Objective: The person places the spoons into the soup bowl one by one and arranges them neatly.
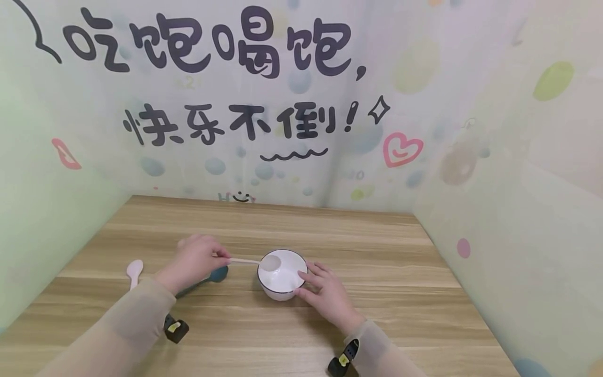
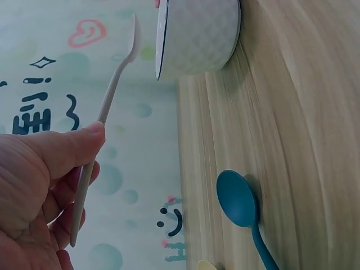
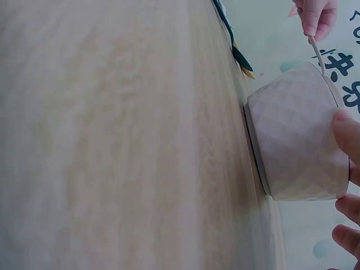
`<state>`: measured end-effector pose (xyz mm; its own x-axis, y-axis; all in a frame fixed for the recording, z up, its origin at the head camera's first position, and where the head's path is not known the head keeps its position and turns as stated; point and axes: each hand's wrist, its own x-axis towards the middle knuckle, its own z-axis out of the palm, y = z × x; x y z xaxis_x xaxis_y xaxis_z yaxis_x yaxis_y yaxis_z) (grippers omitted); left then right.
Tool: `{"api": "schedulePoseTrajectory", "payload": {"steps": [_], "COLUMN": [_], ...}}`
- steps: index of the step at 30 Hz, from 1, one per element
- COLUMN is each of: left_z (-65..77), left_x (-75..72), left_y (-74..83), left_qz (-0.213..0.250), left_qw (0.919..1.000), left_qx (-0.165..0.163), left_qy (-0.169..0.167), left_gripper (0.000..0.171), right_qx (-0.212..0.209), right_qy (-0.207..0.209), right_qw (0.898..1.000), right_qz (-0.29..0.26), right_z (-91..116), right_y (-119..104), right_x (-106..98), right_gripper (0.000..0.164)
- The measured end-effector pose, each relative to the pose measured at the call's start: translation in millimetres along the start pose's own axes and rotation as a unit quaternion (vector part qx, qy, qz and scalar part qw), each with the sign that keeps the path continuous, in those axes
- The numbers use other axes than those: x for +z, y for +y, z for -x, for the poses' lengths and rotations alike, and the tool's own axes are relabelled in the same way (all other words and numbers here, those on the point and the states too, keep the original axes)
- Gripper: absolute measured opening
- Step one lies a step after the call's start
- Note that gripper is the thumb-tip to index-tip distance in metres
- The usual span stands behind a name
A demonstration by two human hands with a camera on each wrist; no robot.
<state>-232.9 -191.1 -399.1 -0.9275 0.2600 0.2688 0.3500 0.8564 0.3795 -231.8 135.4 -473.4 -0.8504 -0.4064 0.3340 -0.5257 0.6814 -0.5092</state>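
Observation:
My left hand (image 1: 200, 260) pinches the thin handle of a pale beige spoon (image 1: 245, 261) between thumb and fingers. The spoon's round head overlaps the bowl's opening in the head view; the left wrist view shows it edge-on, level with the rim. A white bowl (image 1: 279, 294) with a dark rim stands upright on the table, its outside patterned with diamond facets (image 3: 295, 135). At its right side my right hand (image 1: 327, 296) holds the rim, thumb on the outer wall and a finger reaching over the edge.
A dark teal spoon (image 1: 218, 274) lies under the left hand, its handle partly hidden by the arm. Further left is a pale pink spoon (image 1: 134, 270). A yellowish tip (image 2: 206, 265) shows beyond the teal spoon. Printed walls enclose the wooden table (image 1: 400, 272).

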Motion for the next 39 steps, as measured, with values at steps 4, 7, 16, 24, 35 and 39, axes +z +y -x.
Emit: {"api": "schedulePoseTrajectory", "payload": {"steps": [4,7,16,24,35,39], "left_z": [-9.2,-16.0,-32.5,-48.1,-62.2,-66.3], "left_x": [2.5,3.5,6.5,12.2,19.6,21.6], "left_y": [0.8,1.5,5.0,10.1,17.0,18.3], "left_qz": [-0.006,-0.008,-0.005,-0.023,-0.052,-0.062], "left_qw": [0.9999,0.9996,0.9981,0.9953,0.9905,0.988], "left_qx": [0.012,0.021,0.038,0.061,0.104,0.124], "left_qy": [-0.009,-0.019,-0.049,-0.072,-0.073,-0.068], "left_gripper": [0.004,0.004,0.006,0.008,0.009,0.009], "right_qx": [0.001,0.001,0.001,0.004,-0.004,-0.004], "right_qy": [0.002,0.003,0.003,0.003,0.003,0.005], "right_qw": [1.0,1.0,1.0,1.0,1.0,1.0], "right_qz": [-0.001,-0.002,-0.003,-0.015,-0.009,-0.008], "right_z": [0.2,0.2,0.4,0.9,0.4,0.5], "right_y": [-0.1,-0.4,-1.5,0.9,-0.8,0.1], "right_x": [0.0,-0.2,-0.6,0.1,-0.3,0.4], "right_gripper": [0.051,0.051,0.052,0.054,0.054,0.054]}}
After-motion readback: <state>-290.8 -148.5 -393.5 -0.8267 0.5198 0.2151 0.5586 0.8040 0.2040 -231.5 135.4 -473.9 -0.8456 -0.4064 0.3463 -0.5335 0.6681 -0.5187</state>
